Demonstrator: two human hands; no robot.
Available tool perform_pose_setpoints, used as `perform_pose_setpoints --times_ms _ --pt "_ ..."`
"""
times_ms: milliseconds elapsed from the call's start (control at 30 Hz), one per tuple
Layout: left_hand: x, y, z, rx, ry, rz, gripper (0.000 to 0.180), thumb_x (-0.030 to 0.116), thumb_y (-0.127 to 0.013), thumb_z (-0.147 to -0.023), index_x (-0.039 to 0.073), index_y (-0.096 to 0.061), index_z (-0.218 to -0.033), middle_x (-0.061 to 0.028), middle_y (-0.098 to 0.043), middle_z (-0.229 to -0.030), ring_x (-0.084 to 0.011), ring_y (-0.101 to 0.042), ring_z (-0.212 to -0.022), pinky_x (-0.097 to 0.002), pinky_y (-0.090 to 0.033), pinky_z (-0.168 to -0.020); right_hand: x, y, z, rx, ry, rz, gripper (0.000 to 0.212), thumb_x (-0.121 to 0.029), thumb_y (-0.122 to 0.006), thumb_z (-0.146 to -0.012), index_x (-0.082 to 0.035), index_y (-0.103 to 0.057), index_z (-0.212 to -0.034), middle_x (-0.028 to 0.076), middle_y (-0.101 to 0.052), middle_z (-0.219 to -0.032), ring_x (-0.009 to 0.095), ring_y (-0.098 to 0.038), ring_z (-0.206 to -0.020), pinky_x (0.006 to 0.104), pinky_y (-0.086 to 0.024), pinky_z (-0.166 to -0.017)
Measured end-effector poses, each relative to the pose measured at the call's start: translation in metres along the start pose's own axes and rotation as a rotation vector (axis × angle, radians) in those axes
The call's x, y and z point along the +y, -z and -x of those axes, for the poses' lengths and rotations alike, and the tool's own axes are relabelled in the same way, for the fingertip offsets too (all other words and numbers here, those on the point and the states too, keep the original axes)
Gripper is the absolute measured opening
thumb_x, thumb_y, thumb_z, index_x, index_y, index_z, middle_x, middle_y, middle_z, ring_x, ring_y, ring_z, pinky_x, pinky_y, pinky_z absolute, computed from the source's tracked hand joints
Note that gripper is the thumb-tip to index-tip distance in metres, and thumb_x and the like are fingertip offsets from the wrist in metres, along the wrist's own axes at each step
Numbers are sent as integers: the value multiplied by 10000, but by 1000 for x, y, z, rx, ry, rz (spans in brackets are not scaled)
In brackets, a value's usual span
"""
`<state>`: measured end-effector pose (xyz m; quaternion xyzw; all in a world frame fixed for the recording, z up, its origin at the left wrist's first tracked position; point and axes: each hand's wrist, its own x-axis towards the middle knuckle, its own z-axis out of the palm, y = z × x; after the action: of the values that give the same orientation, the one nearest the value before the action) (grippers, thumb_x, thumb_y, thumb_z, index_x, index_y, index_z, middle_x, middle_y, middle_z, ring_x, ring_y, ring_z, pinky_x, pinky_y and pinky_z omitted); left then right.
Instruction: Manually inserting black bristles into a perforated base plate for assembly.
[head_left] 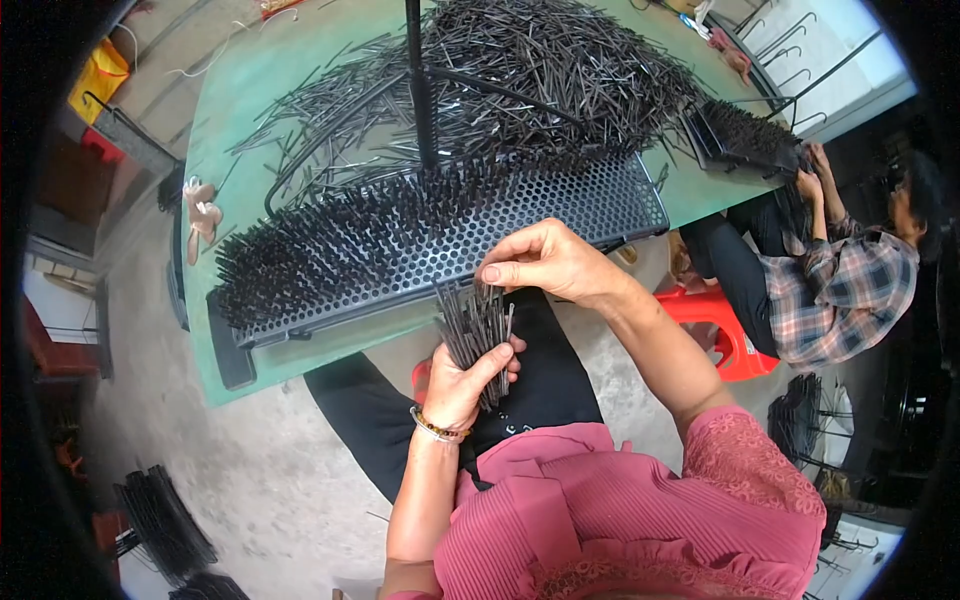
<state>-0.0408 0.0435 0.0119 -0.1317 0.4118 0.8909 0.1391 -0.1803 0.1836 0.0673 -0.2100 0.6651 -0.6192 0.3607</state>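
My left hand is closed round a bundle of thin dark sticks, which stand roughly upright above my lap. Just over the top of the bundle, my right hand has thumb and forefinger pinched together at the stick ends; whether a single stick is between them is too small to tell. Beyond my hands lies a long black perforated rack on the table. Upright dark sticks fill the holes of its left part and far edge, while bare holes show toward the near right.
A large heap of loose dark sticks covers the back of the green table. A black metal post rises behind the rack. At right a seated person handles another filled rack, beside a red stool.
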Motion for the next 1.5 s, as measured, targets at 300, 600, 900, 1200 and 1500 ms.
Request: perform_pose_setpoints --times_ms 300,600,900,1200,1500 --pt "-5 17 6 65 -4 14 197 89 -619 -864 -13 -580 -1028 -105 -650 -912 -123 -598 -704 -248 -517 -608 -18 -9 -23 312 381 41 169 -129 -612 -892 10 -651 -982 46 -672 -857 76 -594 -785 214 -471 -696" --pt "-11 20 13 83 3 52 200 91 -618 -862 -10 -583 -1031 -108 -657 -910 -125 -603 -710 -258 -523 -617 -4 -42 -69 341 554 265 168 -89 -609 -885 21 -636 -1009 67 -670 -901 107 -632 -825 226 -507 -727" --pt "-8 23 16 84 0 99 198 102 -617 -851 -19 -596 -1006 -120 -659 -910 -135 -605 -710 -266 -527 -613 -13 -43 -68 353 738 615 143 -48 -645 -824 6 -659 -956 104 -677 -907 168 -654 -805 269 -515 -701" --pt "-3 23 18 89 24 94 239 87 -624 -846 -13 -579 -1059 -131 -661 -958 -136 -616 -731 -254 -531 -620 -13 -37 -71 345 899 730 152 -43 -662 -798 2 -651 -943 108 -677 -868 235 -654 -783 305 -515 -676" --pt "-6 23 20 112 44 64 243 72 -628 -850 -1 -580 -1077 -123 -665 -972 -131 -625 -740 -244 -534 -621 -14 -34 -69 282 920 759 153 -34 -653 -803 -1 -644 -952 99 -675 -838 226 -651 -770 304 -511 -680"
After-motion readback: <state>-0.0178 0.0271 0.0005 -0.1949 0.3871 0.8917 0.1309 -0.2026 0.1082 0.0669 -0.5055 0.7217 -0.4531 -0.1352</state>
